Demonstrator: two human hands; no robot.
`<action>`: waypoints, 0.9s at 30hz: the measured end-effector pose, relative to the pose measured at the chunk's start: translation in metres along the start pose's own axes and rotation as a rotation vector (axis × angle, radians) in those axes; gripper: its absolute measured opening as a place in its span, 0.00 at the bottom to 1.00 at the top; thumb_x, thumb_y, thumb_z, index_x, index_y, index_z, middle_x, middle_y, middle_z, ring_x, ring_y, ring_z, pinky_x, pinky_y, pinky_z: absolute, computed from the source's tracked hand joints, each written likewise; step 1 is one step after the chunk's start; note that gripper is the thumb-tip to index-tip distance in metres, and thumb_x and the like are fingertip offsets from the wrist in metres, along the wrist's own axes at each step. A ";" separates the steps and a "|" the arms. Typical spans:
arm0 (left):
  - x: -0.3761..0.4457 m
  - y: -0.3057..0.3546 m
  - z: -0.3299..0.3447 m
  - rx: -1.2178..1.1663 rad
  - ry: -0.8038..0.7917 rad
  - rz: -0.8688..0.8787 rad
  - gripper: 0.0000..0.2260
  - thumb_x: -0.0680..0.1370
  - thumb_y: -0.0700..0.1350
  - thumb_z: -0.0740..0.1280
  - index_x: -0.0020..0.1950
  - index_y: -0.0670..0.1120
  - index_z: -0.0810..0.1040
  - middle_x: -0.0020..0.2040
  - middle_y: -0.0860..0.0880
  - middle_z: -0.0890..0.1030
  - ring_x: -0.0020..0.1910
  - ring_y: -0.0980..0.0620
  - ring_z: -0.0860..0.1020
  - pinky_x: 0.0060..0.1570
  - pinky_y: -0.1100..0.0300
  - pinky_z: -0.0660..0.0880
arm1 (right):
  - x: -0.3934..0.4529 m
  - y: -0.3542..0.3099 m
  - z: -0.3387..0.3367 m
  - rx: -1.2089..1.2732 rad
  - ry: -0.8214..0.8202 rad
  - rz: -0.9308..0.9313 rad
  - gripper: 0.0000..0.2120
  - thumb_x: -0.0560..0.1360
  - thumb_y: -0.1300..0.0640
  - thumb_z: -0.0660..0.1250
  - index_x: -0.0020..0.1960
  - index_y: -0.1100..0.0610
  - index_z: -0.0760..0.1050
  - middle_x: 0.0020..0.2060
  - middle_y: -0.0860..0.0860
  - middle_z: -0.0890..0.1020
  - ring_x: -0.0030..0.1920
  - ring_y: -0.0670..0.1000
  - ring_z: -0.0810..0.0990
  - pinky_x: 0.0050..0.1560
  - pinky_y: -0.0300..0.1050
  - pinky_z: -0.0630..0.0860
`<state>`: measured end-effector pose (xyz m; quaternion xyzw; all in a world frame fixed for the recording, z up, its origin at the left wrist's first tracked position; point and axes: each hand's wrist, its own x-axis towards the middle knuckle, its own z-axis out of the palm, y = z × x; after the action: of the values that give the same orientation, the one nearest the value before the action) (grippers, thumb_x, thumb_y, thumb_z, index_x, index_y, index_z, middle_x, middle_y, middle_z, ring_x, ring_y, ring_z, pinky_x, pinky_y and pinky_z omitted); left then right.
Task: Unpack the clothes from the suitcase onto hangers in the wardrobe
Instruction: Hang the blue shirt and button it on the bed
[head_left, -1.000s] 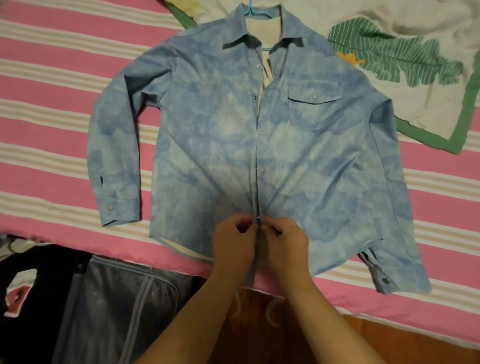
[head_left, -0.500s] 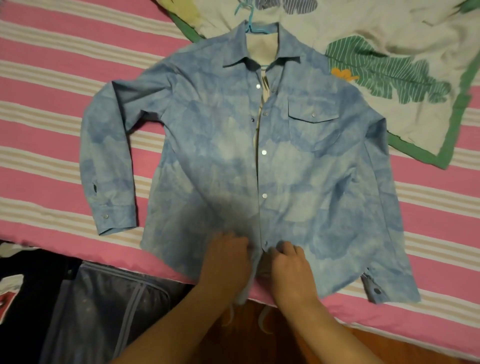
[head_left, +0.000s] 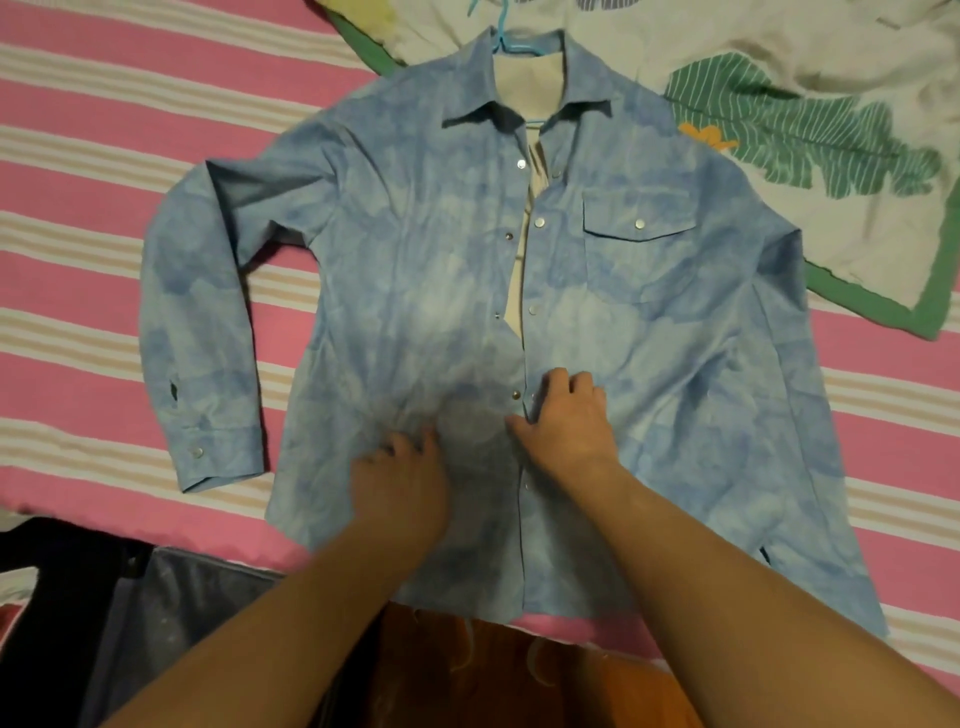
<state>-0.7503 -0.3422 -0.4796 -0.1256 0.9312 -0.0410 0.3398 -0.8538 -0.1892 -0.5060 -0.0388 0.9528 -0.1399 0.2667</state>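
Shirt (head_left: 426, 291) flat on bed (head_left: 104, 156), hanger (head_left: 511, 44) already in collar. Low snaps closed, upper ones open. My left hand (head_left: 400, 483) presses cloth, fingers loose; right hand (head_left: 566, 421) pinches placket. Suitcase (head_left: 171, 613) near left. Hanging in wardrobe left.

Head view, steeply down, close.

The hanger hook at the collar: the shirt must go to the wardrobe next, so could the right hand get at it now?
Probably yes. The hanger hook lies bare above the shirt collar, nothing covering it. The right hand is down at the placket, with only flat cloth between; it would need a long forward stretch.
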 end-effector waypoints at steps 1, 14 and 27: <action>0.007 0.006 -0.011 -0.076 0.078 0.028 0.19 0.81 0.50 0.59 0.72 0.49 0.71 0.65 0.43 0.74 0.62 0.41 0.75 0.57 0.50 0.72 | 0.003 -0.001 0.003 -0.001 0.013 0.006 0.25 0.74 0.42 0.68 0.63 0.55 0.66 0.60 0.54 0.69 0.62 0.57 0.68 0.58 0.55 0.74; 0.070 0.091 -0.008 -0.714 0.307 -0.150 0.13 0.82 0.53 0.64 0.59 0.44 0.72 0.61 0.43 0.73 0.63 0.44 0.70 0.58 0.54 0.68 | -0.005 0.032 -0.009 1.236 -0.089 0.359 0.03 0.76 0.65 0.71 0.43 0.61 0.81 0.37 0.55 0.85 0.39 0.53 0.84 0.43 0.44 0.80; 0.032 0.057 -0.031 -1.644 0.197 -0.197 0.11 0.76 0.39 0.74 0.41 0.56 0.81 0.42 0.54 0.84 0.45 0.55 0.83 0.54 0.55 0.80 | -0.033 -0.003 0.001 1.331 0.151 0.275 0.04 0.75 0.67 0.72 0.43 0.61 0.80 0.29 0.48 0.79 0.32 0.45 0.76 0.37 0.36 0.75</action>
<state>-0.8058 -0.2961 -0.4854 -0.4105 0.6744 0.6116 0.0515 -0.8252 -0.1871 -0.4895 0.2645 0.6763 -0.6631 0.1818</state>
